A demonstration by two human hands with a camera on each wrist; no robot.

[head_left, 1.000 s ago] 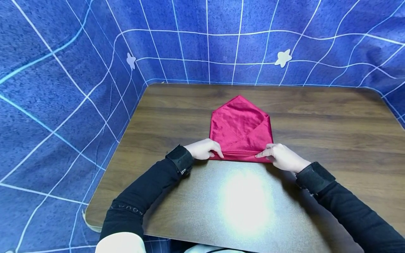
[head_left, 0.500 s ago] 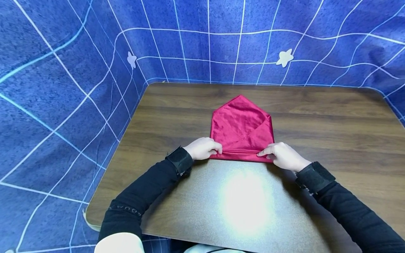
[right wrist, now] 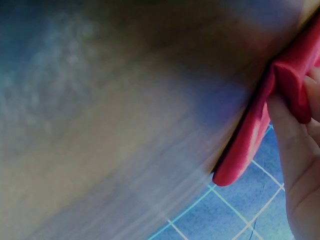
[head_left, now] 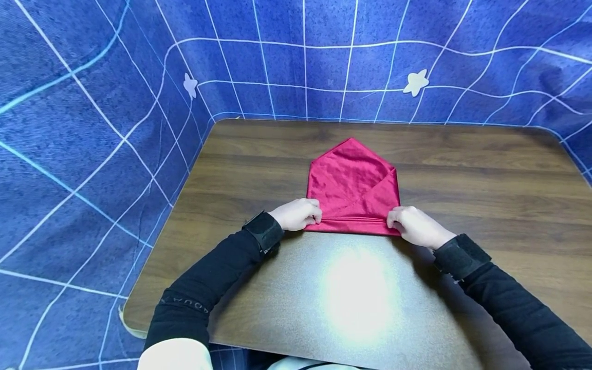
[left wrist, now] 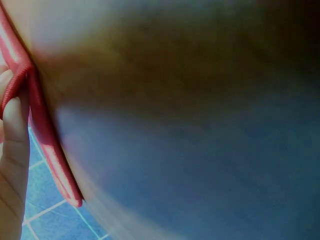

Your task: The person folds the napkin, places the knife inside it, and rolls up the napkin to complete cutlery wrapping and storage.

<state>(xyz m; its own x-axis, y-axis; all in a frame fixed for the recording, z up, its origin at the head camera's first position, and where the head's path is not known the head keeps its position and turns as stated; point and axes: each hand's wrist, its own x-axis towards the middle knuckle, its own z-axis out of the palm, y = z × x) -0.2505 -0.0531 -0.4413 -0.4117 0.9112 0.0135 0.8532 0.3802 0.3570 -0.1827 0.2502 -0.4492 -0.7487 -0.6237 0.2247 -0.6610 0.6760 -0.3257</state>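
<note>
A crimson satin cloth [head_left: 352, 190] lies folded on the table, its far side coming to a point and its near side doubled into a narrow band. At the band's left end, my left hand [head_left: 297, 214] pinches the fabric between thumb and fingers. The left wrist view shows a small fold of the cloth [left wrist: 45, 120] caught beside the thumb [left wrist: 15, 145]. My right hand [head_left: 418, 226] pinches the band's right end. In the right wrist view, a lifted flap of the cloth [right wrist: 292, 90] sits between thumb [right wrist: 290, 135] and fingers.
The wood-grain table [head_left: 485, 190] has rounded corners, and a bright glare covers its front middle. A blue curtain-like sheet [head_left: 324, 61] with white grid lines and star shapes hangs behind and along the left side.
Both hands' fingers have curled in from resting extended along the near band to pinching its ends. The right fingertips have drawn outward to the right; the cloth has stayed in place.
</note>
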